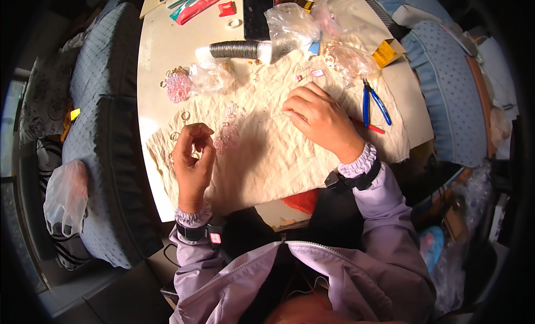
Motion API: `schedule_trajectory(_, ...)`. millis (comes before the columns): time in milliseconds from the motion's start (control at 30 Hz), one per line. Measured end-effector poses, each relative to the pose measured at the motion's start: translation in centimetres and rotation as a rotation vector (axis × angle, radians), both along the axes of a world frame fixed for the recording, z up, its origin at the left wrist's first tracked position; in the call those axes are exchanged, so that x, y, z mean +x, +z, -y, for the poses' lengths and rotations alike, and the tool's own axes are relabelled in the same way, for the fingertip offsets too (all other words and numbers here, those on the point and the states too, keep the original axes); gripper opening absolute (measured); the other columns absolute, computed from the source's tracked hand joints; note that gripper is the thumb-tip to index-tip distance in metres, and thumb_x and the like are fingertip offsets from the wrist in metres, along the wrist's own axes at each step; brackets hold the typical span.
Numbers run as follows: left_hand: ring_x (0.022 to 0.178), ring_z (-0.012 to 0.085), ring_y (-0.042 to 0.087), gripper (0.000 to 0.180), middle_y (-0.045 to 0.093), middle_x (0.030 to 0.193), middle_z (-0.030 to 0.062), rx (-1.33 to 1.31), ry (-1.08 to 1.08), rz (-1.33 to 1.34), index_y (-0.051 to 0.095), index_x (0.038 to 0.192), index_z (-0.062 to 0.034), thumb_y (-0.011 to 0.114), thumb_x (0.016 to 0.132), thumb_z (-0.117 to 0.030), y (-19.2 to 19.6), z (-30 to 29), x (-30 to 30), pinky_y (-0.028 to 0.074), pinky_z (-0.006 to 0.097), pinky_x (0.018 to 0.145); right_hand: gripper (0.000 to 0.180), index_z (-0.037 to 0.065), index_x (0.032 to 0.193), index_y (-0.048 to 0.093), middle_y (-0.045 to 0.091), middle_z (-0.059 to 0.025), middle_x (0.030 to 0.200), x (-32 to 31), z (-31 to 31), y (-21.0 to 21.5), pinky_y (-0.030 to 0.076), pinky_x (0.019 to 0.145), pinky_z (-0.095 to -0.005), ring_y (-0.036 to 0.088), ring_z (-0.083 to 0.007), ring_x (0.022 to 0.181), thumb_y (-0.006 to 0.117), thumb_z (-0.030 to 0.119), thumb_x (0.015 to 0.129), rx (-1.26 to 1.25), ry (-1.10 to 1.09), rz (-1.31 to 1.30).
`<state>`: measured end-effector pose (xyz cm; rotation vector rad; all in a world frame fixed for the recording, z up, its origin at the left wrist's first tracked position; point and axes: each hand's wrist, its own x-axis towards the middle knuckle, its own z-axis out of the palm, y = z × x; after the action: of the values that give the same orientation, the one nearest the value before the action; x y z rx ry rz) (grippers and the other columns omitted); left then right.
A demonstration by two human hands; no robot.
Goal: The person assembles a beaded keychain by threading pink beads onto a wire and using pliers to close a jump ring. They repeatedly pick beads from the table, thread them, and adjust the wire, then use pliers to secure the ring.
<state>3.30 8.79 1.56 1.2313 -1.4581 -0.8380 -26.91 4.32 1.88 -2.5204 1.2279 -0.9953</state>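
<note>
My left hand (193,158) is raised over the left part of the cream cloth (267,173), fingers curled and the thumb bent in toward them. Anything pinched there is too small to make out. Just right of it lies a loose patch of clear pink beads (228,138), and beside it are a few gold-coloured rings (185,116). My right hand (320,119) rests on the cloth with its fingers bent together. Whatever they hold is hidden or too fine to name. Beyond its knuckles sits a small pink-and-white tag (317,73).
Blue-handled pliers (366,105) and a red stick-like tool (369,125) lie right of my right hand. Farther back are a pink beaded cluster (178,87), a clear plastic bag (214,77), a spool of dark wire (237,49) and more bags (292,24). Blue dotted seats (446,95) flank the table.
</note>
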Motion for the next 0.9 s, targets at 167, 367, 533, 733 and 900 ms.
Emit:
schedule_trajectory(167, 0.080, 0.0064, 0.056, 0.023, 0.066, 0.097, 0.0013, 0.046, -0.041, 0.063, 0.067, 0.106, 0.0012, 0.058, 0.089, 0.014, -0.7, -1.2, 0.1, 0.048, 0.022, 0.074, 0.022, 0.004, 0.111, 0.072, 0.070, -0.0103, 0.116, -4.5, -0.9, 1.2, 0.053, 0.103, -0.0435, 0.064, -0.0328, 0.116, 0.063, -0.005, 0.092, 0.016, -0.138, -0.006)
schedule_trajectory(367, 0.077, 0.0030, 0.052, 0.018, 0.063, 0.095, -0.0017, 0.042, -0.039, 0.066, 0.067, 0.104, -0.0005, 0.059, 0.094, 0.013, -1.1, -1.2, -0.7, 0.043, 0.021, 0.070, 0.020, 0.006, 0.113, 0.072, 0.069, -0.0112, 0.117, -7.4, -1.3, 1.0, 0.051, 0.105, -0.0435, 0.062, -0.0331, 0.117, 0.067, 0.002, 0.094, 0.030, -0.164, -0.094)
schedule_trajectory(533, 0.081, 0.0046, 0.058, 0.021, 0.068, 0.097, 0.0013, 0.068, -0.030, 0.073, 0.068, 0.107, 0.0018, 0.060, 0.091, 0.014, -1.1, -1.1, -0.5, 0.048, 0.021, 0.074, 0.008, 0.005, 0.101, 0.070, 0.071, -0.0094, 0.107, -8.7, -0.6, 0.1, 0.051, 0.099, -0.0435, 0.063, -0.0314, 0.110, 0.073, 0.007, 0.094, 0.066, -0.154, -0.106)
schedule_trajectory(733, 0.079, 0.0042, 0.053, 0.021, 0.066, 0.097, -0.0007, 0.067, -0.035, 0.040, 0.068, 0.105, -0.0001, 0.062, 0.092, 0.015, -1.6, -1.0, -0.2, 0.044, 0.021, 0.071, 0.006, 0.003, 0.104, 0.072, 0.070, -0.0075, 0.100, -9.2, 0.5, -0.1, 0.053, 0.087, -0.0367, 0.064, -0.0265, 0.100, 0.072, 0.005, 0.099, 0.384, -0.433, 0.293)
schedule_trajectory(900, 0.077, 0.0049, 0.047, 0.020, 0.065, 0.094, -0.0026, 0.021, -0.052, 0.095, 0.069, 0.105, -0.0023, 0.065, 0.093, 0.014, -2.2, -0.7, -0.2, 0.040, 0.023, 0.068, 0.020, 0.002, 0.114, 0.072, 0.073, -0.0127, 0.111, -7.9, 1.6, 0.9, 0.056, 0.087, -0.0355, 0.068, -0.0287, 0.097, 0.067, -0.003, 0.095, 0.014, -0.552, 0.028)
